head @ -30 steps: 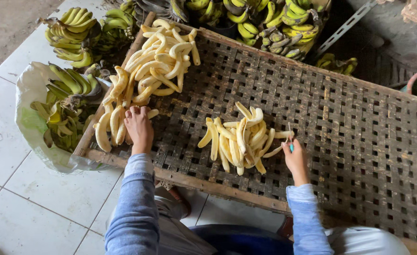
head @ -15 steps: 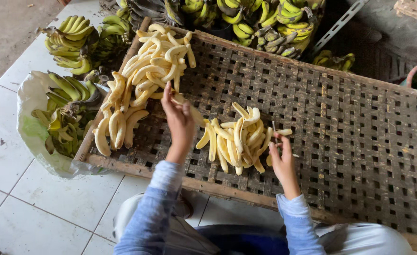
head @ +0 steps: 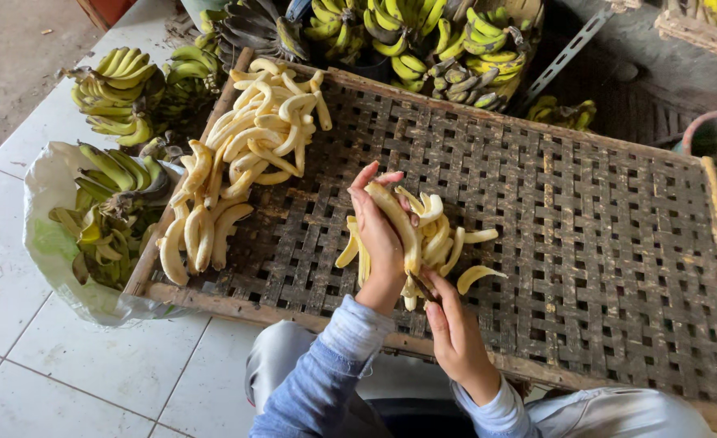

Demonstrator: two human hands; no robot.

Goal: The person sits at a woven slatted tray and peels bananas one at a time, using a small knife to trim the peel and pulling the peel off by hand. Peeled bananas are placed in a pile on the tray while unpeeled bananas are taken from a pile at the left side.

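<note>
A wide woven rack [head: 602,243] of dark, stained split strips in a pale wooden frame filled most of the view, lying over a white tiled floor [head: 75,365]. Along its far edge sat heaped bunches of unpeeled green and yellow bananas [head: 423,40], and more green bunches [head: 115,97] lay off its left side, some of them in a pale plastic sack [head: 50,235]. On the left part of the rack a long pile of peeled bananas [head: 245,162] stretched from the far corner toward the near rail, creamy yellow and curved. A smaller heap of peeled bananas [head: 448,239] lay near the middle of the rack, just in front of the person.

The left hand [head: 379,235] was raised over that smaller heap, fingers loosely curled around one peeled banana [head: 399,223] that it held lengthwise. This fruit was pale yellow, smooth, gently bowed, tapering at its far tip, with a darker stub at its near end. The right hand [head: 456,328] sat just below it, closed on a thin dark blade-like tool [head: 423,288] whose tip met the banana's near end. Both wrists wore light blue sleeves. A single peeled banana [head: 480,276] lay slightly apart at the heap's right edge.
</note>
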